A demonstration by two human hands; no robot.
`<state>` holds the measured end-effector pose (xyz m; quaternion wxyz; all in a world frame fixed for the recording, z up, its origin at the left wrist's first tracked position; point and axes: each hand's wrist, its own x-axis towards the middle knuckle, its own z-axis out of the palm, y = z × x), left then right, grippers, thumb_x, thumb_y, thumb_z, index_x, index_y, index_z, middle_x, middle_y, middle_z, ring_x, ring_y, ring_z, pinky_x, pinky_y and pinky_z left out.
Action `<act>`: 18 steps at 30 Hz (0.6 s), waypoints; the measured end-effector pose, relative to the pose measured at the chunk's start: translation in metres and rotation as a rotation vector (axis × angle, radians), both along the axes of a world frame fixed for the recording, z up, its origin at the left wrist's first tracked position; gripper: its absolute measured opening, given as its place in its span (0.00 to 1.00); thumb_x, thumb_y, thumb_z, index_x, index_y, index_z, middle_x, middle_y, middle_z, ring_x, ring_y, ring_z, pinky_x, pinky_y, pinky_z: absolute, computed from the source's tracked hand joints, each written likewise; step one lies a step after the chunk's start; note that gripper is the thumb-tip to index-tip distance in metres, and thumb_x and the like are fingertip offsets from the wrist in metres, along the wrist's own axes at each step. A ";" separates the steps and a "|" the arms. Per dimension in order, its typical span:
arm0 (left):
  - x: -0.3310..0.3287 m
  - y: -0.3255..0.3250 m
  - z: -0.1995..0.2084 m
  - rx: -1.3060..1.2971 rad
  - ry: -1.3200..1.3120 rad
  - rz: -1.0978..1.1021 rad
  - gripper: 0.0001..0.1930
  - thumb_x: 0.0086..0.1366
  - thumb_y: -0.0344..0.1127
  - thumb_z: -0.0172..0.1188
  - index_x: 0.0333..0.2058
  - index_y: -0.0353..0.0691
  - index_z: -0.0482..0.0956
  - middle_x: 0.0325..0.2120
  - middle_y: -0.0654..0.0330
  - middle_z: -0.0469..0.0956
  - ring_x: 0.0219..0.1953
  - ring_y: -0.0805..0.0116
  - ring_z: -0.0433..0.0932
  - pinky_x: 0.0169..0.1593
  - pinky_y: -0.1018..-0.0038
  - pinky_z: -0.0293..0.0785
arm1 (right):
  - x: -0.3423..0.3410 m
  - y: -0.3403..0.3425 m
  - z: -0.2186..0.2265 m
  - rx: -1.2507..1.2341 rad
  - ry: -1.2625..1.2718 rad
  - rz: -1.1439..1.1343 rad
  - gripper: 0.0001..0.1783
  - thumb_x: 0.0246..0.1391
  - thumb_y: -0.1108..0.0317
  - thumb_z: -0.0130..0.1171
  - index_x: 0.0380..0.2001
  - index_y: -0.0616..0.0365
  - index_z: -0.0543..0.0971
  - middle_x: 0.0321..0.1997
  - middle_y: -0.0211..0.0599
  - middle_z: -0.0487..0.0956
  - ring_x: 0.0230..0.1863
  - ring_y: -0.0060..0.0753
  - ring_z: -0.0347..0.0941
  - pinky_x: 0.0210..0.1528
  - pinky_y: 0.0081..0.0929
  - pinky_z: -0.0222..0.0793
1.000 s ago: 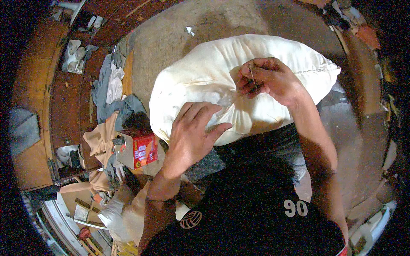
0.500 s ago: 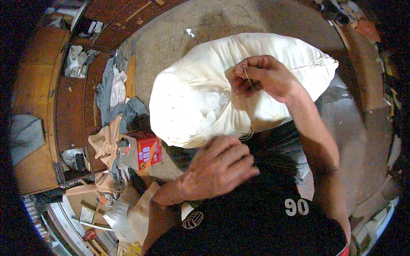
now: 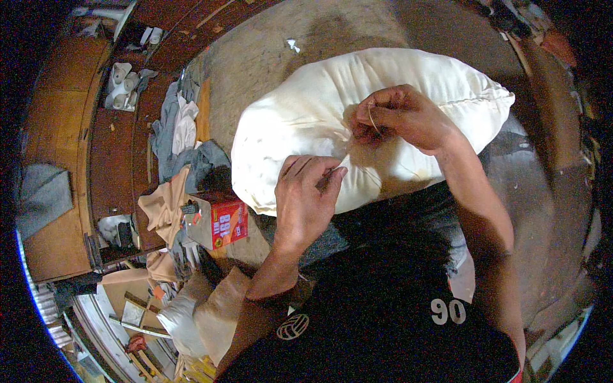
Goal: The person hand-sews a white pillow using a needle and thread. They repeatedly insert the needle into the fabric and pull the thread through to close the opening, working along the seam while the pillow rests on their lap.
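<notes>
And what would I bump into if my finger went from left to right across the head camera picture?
Grey cloth, white rolls, peach cloth, red container, left hand, right hand, pointed end of the white cushion.

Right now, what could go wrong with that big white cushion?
The thin strand in the right hand might slip or snag; if it's a needle, which I can't tell, it could prick. The left hand seems to pinch a bit of the white cushion, and that bit might slip free.
</notes>
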<state>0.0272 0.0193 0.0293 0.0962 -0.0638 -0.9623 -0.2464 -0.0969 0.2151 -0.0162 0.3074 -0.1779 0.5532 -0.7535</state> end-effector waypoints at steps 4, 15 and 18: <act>-0.002 -0.003 -0.001 0.087 0.006 0.015 0.05 0.58 0.30 0.66 0.33 0.38 0.82 0.30 0.54 0.81 0.35 0.53 0.77 0.43 0.62 0.73 | -0.002 -0.001 -0.008 0.011 0.048 0.028 0.14 0.62 0.60 0.62 0.36 0.62 0.82 0.35 0.36 0.84 0.34 0.27 0.81 0.40 0.27 0.78; -0.002 -0.006 -0.007 0.192 -0.009 0.017 0.05 0.58 0.29 0.66 0.34 0.38 0.82 0.28 0.56 0.80 0.33 0.55 0.76 0.41 0.64 0.73 | 0.004 -0.006 -0.001 0.043 0.074 -0.004 0.13 0.64 0.62 0.59 0.35 0.64 0.82 0.33 0.34 0.83 0.32 0.25 0.78 0.38 0.26 0.77; -0.003 -0.007 -0.009 0.202 -0.010 0.006 0.04 0.58 0.29 0.66 0.33 0.38 0.82 0.28 0.56 0.80 0.33 0.55 0.76 0.41 0.64 0.72 | 0.005 -0.007 0.002 0.069 0.052 -0.002 0.13 0.63 0.63 0.59 0.36 0.64 0.82 0.33 0.35 0.83 0.32 0.26 0.78 0.38 0.26 0.77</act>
